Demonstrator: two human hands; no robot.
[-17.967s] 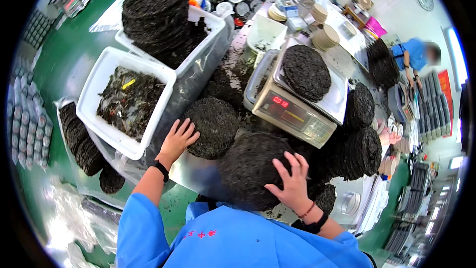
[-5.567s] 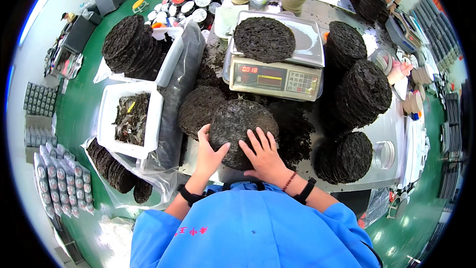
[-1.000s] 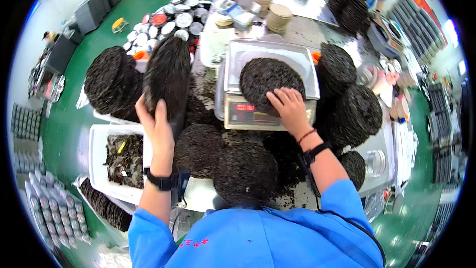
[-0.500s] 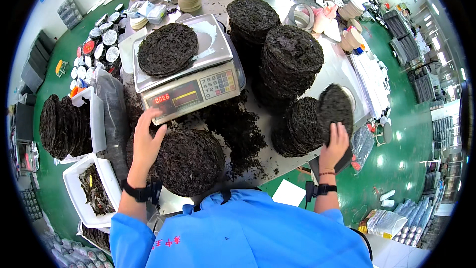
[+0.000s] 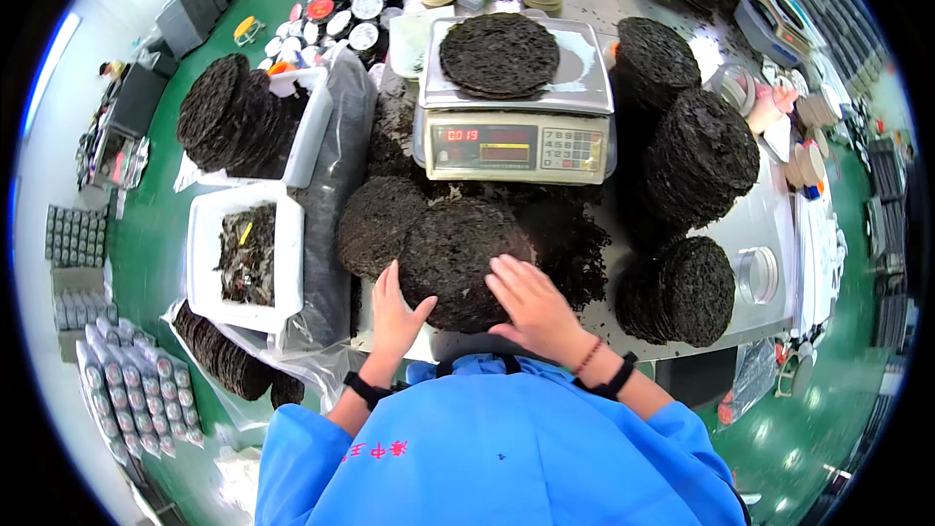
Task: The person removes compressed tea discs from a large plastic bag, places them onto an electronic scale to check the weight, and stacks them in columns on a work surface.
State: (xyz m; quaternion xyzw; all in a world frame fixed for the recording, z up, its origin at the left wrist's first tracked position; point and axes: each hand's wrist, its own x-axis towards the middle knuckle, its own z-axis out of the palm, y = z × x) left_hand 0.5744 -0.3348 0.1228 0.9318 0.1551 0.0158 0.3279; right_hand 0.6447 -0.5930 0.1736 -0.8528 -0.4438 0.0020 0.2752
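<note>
A thick, dark round cake of dried seaweed (image 5: 463, 258) lies close in front of me at the table's near side. My left hand (image 5: 393, 319) is at its left edge, fingers stretched and thumb apart. On its right side, my right hand (image 5: 542, 310) lays its fingers flat against the edge. Another seaweed cake (image 5: 380, 224) sits partly behind it on the left. Beyond them stands a digital scale (image 5: 516, 146) with a lit red display, and a thin round seaweed cake (image 5: 500, 56) rests on its metal pan.
Stacked seaweed cakes (image 5: 696, 161) stand right of the scale, with a shorter stack (image 5: 677, 290) nearer me. Loose seaweed crumbs (image 5: 567, 239) cover the table between. At left are a white tub of scraps (image 5: 292, 263), a grey plastic bag (image 5: 336, 156) and more cakes (image 5: 229, 122).
My right hand has left the cake it held by the right-hand stack and come to the near cake. My left hand has moved from the scale's front to that cake. The view has shifted.
</note>
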